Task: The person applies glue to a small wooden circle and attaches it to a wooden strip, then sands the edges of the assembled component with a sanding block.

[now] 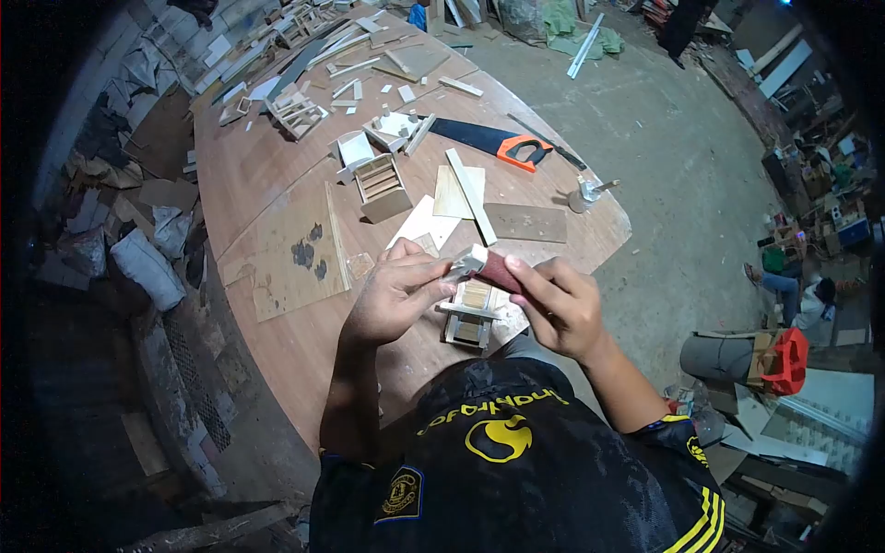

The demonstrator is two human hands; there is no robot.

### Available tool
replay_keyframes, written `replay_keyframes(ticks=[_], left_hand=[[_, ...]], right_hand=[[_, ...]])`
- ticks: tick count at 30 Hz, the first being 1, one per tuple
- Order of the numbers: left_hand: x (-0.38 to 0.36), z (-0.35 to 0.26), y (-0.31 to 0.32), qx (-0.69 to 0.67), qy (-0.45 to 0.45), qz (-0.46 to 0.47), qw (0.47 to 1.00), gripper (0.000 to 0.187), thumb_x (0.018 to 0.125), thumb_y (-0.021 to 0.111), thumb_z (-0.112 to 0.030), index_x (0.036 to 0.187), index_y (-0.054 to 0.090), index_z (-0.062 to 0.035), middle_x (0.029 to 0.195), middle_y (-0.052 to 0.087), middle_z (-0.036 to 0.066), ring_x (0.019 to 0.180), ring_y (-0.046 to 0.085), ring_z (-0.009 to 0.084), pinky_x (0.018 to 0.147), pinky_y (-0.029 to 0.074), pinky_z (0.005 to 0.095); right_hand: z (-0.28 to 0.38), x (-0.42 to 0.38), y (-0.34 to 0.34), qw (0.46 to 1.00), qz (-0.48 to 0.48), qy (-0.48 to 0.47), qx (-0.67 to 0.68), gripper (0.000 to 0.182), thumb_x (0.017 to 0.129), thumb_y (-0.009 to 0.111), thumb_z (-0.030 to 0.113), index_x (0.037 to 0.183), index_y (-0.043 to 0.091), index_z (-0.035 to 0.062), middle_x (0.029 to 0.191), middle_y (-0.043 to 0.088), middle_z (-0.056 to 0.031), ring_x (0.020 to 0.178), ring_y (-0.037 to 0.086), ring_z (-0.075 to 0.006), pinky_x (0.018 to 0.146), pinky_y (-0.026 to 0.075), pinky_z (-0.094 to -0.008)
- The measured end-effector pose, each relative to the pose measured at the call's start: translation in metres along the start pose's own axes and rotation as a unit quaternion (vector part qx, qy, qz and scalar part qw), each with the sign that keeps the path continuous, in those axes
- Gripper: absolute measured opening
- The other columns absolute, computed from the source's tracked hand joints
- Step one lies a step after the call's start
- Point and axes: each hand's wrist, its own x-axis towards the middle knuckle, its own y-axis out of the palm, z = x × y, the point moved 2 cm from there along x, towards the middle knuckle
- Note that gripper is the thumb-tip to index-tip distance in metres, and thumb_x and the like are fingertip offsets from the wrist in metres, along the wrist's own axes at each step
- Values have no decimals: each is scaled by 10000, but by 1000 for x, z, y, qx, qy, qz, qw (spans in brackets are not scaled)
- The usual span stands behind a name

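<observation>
Over on your left the plywood sheet point(293, 249) lies flat on the round table point(249, 166), the small slatted box point(381, 184) just beyond it. Your left hand point(392, 295) pinches the pale wood block point(468, 260) at its fingertips; your right hand point(560, 304) clamps dark red sandpaper point(501, 273) against that block, above the little wooden frame point(470, 318). Farther right, the orange-handled saw point(493, 141) lies flat.

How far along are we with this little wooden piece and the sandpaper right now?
Done, by the look of it: a small slatted wooden frame stands assembled on the table below the hands, and a similar wooden box sits farther back. In hand: the left hand pinches a small wooden block while the right hand presses reddish sandpaper against it. Left: loose offcuts and strips near the handsaw remain unused.
</observation>
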Motion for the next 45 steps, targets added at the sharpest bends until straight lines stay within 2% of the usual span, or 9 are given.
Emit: replay_keyframes(ticks=[8, 10, 14, 19, 22, 29, 32, 43, 45], left_hand=[[2, -3, -4, -47, -28, -6, 998, 294, 843, 692, -78, 1121, 679, 17, 942, 660, 86, 935, 493, 186, 874, 409, 321], [3, -9, -2, -65, -58, -10, 996, 237, 860, 662, -54, 1084, 690, 20, 980, 696, 60, 973, 495, 172, 918, 392, 321], [5, -10, 3, -108, -70, -23, 991, 262, 862, 667, -67, 1109, 683, 21, 993, 685, 66, 977, 498, 165, 917, 395, 313], [3, -6, 7, -114, -74, -41, 990, 343, 837, 739, -135, 1155, 683, -19, 967, 603, 91, 960, 523, 171, 853, 449, 309], [0, 7, 11, -51, -65, -53, 995, 264, 866, 666, -59, 1123, 678, 4, 1030, 637, 71, 988, 517, 148, 879, 434, 285], [-67, 133, 48, -72, -192, -254, 945, 251, 844, 706, -112, 1086, 702, -46, 1057, 683, 112, 1062, 586, 219, 905, 469, 333], [-111, 211, 76, -58, -229, -313, 920, 267, 920, 614, -40, 1177, 596, 28, 1204, 612, 90, 1059, 594, 137, 894, 484, 260], [-149, 255, 117, -171, -260, -495, 811, 277, 885, 651, -17, 1154, 594, 16, 1260, 607, 127, 1168, 567, 188, 1013, 428, 307], [-151, 255, 117, -32, -198, -492, 847, 329, 836, 711, -52, 1146, 604, -26, 1233, 633, 123, 1085, 606, 222, 927, 477, 332]], right_hand=[[-9, 16, -12, 981, -76, 140, 109, 494, 875, 665, 116, 1339, 530, 15, 911, 596, -118, 706, 571, -174, 644, 466, -301], [-11, 14, -4, 914, -72, 267, 297, 588, 984, 540, 287, 1467, 320, 33, 931, 563, -44, 637, 485, -67, 541, 376, -202], [-15, 21, 5, 789, -125, 320, 510, 707, 934, 628, 341, 1474, 274, 54, 939, 535, -21, 642, 486, -62, 523, 366, -196], [-23, 14, 8, 796, -64, 358, 483, 679, 830, 768, 240, 1365, 399, 42, 927, 545, 3, 694, 511, -61, 551, 389, -199], [-17, 19, 10, 830, -47, 370, 415, 504, 827, 757, 116, 1251, 501, 21, 1034, 577, -7, 941, 535, -75, 844, 427, -234], [-32, -16, 22, 853, -3, 389, 349, 454, 849, 727, 114, 1236, 515, 6, 1033, 575, -13, 942, 524, -81, 849, 426, -246], [-42, -35, 40, 835, 42, 434, 336, 404, 860, 715, 119, 1203, 531, 11, 1016, 566, -1, 912, 506, -75, 831, 411, -229], [-53, -46, 108, 791, 210, 479, 316, 393, 863, 719, 104, 1197, 532, 13, 1017, 575, 0, 915, 512, -70, 828, 417, -229], [-56, -47, 121, 784, 235, 482, 313, 396, 861, 721, 97, 1199, 532, 13, 1026, 582, -4, 922, 519, -71, 834, 421, -231]])
